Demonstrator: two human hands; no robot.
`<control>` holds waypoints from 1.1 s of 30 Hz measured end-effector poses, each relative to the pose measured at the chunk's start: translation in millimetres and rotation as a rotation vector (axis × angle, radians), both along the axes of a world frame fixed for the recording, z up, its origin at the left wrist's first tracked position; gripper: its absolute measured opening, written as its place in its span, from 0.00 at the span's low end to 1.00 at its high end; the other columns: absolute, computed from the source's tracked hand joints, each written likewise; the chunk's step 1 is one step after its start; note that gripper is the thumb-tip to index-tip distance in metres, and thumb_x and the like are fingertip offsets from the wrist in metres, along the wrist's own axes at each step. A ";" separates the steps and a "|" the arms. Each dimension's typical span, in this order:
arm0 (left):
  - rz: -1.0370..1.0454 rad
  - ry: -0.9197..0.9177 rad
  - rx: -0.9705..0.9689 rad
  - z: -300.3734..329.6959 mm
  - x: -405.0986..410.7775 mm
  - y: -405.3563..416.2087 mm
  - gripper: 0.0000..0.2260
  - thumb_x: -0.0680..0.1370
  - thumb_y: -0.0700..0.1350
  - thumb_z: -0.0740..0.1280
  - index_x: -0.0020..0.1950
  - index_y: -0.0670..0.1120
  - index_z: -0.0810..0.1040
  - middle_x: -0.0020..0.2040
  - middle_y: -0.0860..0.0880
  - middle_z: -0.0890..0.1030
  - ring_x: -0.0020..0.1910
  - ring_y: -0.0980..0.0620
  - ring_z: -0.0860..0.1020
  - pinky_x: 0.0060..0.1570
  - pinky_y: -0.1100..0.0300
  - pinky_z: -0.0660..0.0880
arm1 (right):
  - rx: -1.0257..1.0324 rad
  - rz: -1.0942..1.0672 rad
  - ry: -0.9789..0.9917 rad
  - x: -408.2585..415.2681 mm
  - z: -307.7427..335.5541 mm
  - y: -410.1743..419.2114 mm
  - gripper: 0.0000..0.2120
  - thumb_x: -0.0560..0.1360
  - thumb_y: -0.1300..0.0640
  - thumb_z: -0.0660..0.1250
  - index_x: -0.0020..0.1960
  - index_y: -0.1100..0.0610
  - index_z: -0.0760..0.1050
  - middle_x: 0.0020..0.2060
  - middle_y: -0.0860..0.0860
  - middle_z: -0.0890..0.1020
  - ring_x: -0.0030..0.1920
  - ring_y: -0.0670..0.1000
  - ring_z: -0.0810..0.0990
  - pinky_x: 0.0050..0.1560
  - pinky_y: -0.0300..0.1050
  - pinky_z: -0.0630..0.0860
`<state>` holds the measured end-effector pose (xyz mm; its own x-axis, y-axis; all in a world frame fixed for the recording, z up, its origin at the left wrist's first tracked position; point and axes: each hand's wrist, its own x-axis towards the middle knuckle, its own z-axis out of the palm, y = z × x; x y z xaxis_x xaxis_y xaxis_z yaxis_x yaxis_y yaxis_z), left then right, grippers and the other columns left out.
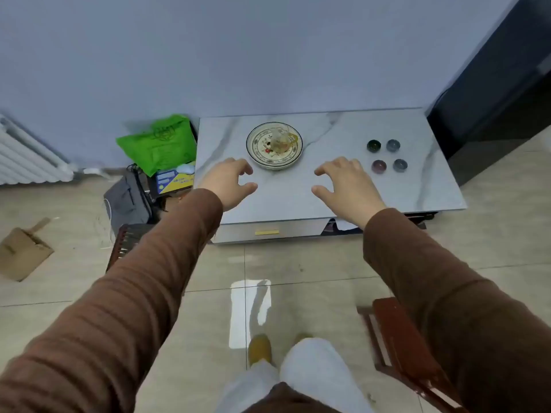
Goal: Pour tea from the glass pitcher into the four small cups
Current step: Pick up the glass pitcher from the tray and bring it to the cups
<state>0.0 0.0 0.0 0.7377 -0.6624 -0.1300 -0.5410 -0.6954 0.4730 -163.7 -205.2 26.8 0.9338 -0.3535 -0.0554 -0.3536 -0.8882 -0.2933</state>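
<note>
A clear glass pitcher (281, 139) holding amber tea stands on a patterned round plate (258, 155) at the back middle of a low marble table (283, 192). Several small dark cups sit in a square cluster at the right: a green one (374, 145), a grey one (393, 145), a reddish one (379, 166) and another grey one (400, 165). My left hand (229, 181) hovers open over the table, just left of and nearer than the plate. My right hand (347, 184) hovers open between the plate and the cups. Neither hand touches anything.
A green bag (158, 144), a blue and yellow box (174, 178) and a grey bag (126, 201) lie left of the table. A cardboard box (22, 253) sits on the floor far left. A red wooden chair (402, 353) stands at my right. A dark cabinet (495, 93) flanks the table.
</note>
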 end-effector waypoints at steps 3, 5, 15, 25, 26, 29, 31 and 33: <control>0.006 0.042 0.030 -9.4 22.9 -23.6 0.15 0.75 0.51 0.68 0.60 0.48 0.76 0.58 0.46 0.77 0.56 0.45 0.77 0.55 0.53 0.73 | 0.011 -0.029 0.016 23.3 -12.1 -23.1 0.18 0.78 0.47 0.62 0.65 0.52 0.74 0.62 0.54 0.76 0.64 0.57 0.70 0.62 0.54 0.70; 0.013 0.058 0.070 -17.2 38.0 -39.3 0.15 0.75 0.51 0.68 0.60 0.47 0.76 0.58 0.45 0.77 0.56 0.44 0.77 0.55 0.52 0.73 | 0.019 -0.031 0.043 41.5 -20.1 -39.5 0.18 0.78 0.47 0.62 0.66 0.52 0.74 0.63 0.54 0.75 0.65 0.57 0.70 0.63 0.54 0.70; 0.055 0.102 0.137 -51.0 118.9 -100.9 0.16 0.76 0.51 0.68 0.62 0.47 0.76 0.59 0.45 0.77 0.55 0.45 0.77 0.54 0.54 0.73 | 0.113 -0.014 0.101 137.1 -68.4 -105.0 0.20 0.78 0.48 0.63 0.67 0.53 0.72 0.61 0.55 0.77 0.64 0.58 0.71 0.62 0.55 0.71; 0.021 0.194 0.156 -99.0 216.1 -148.9 0.16 0.75 0.50 0.69 0.61 0.48 0.76 0.58 0.46 0.77 0.56 0.44 0.77 0.55 0.55 0.72 | 0.165 -0.071 0.144 227.0 -110.5 -139.3 0.19 0.78 0.50 0.63 0.67 0.53 0.71 0.60 0.54 0.77 0.62 0.57 0.72 0.60 0.54 0.72; 0.013 0.203 0.168 -103.7 223.7 -154.3 0.16 0.75 0.51 0.69 0.61 0.48 0.76 0.58 0.46 0.77 0.56 0.45 0.77 0.55 0.55 0.72 | 0.178 -0.082 0.147 233.2 -115.0 -143.5 0.19 0.78 0.50 0.63 0.67 0.53 0.71 0.60 0.54 0.77 0.61 0.57 0.72 0.60 0.54 0.72; 0.015 0.224 0.204 -120.1 244.9 -169.7 0.16 0.75 0.51 0.68 0.61 0.49 0.75 0.59 0.47 0.77 0.55 0.46 0.77 0.53 0.56 0.72 | 0.200 -0.105 0.155 253.2 -130.0 -160.5 0.19 0.78 0.51 0.63 0.68 0.53 0.71 0.59 0.54 0.77 0.61 0.56 0.72 0.60 0.54 0.72; 0.019 0.236 0.215 -130.6 256.3 -179.2 0.16 0.75 0.51 0.68 0.61 0.48 0.75 0.59 0.47 0.77 0.55 0.46 0.77 0.53 0.55 0.72 | 0.205 -0.107 0.162 267.8 -140.3 -174.3 0.19 0.78 0.52 0.62 0.68 0.54 0.70 0.60 0.54 0.77 0.61 0.57 0.72 0.60 0.54 0.72; 0.039 0.239 0.222 -142.2 271.1 -191.5 0.16 0.75 0.50 0.68 0.61 0.48 0.75 0.59 0.46 0.77 0.54 0.45 0.77 0.54 0.54 0.73 | 0.228 -0.117 0.172 287.4 -153.5 -193.4 0.19 0.78 0.52 0.62 0.69 0.54 0.70 0.60 0.54 0.77 0.62 0.57 0.73 0.60 0.54 0.72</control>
<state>271.1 -191.5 -142.2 0.6936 -0.5702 -0.4403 -0.4037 -0.8139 0.4179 123.6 -398.6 -126.7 0.8573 -0.4185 -0.2998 -0.5117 -0.7564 -0.4074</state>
